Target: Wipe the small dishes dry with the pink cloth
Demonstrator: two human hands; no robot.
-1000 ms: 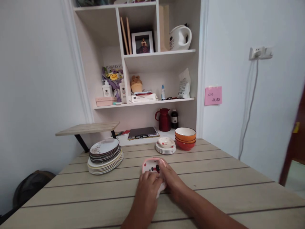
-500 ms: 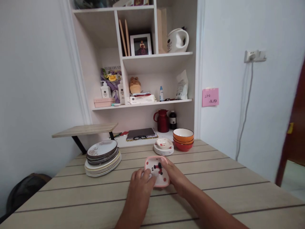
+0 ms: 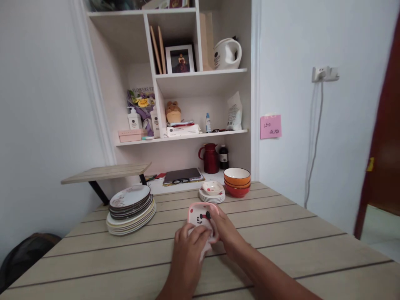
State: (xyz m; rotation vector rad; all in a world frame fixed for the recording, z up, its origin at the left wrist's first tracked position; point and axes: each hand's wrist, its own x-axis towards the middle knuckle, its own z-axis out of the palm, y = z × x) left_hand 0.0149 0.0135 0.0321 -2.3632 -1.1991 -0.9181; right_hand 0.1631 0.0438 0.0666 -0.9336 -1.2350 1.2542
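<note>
A small square dish [image 3: 194, 211] with a pink rim, red dots and a cartoon figure is held above the table, tilted toward me. My right hand [image 3: 227, 230] grips its right edge, thumb on the rim and the other fingers hidden underneath. My left hand [image 3: 189, 250] is pressed to the inside of the dish, fingers curled over a white cloth [image 3: 205, 248], perhaps a tissue, whose end hangs below the dish's near edge. Just beyond the dish, a small patterned bowl [image 3: 212, 187] rests on a stack of small white plates [image 3: 212, 199].
Stacked plates [image 3: 129, 196] stand on the left of the wooden table [image 3: 281, 237], beside a small raised shelf [image 3: 106, 173]. Orange and red bowls [image 3: 237, 183] are stacked at the back right. Behind are a closed laptop [image 3: 183, 176], glasses and a red jug [image 3: 211, 159].
My left hand has slid across the dish toward its lower right, and more of the white cloth shows. The dish is still in my right hand. The view has shifted slightly.
</note>
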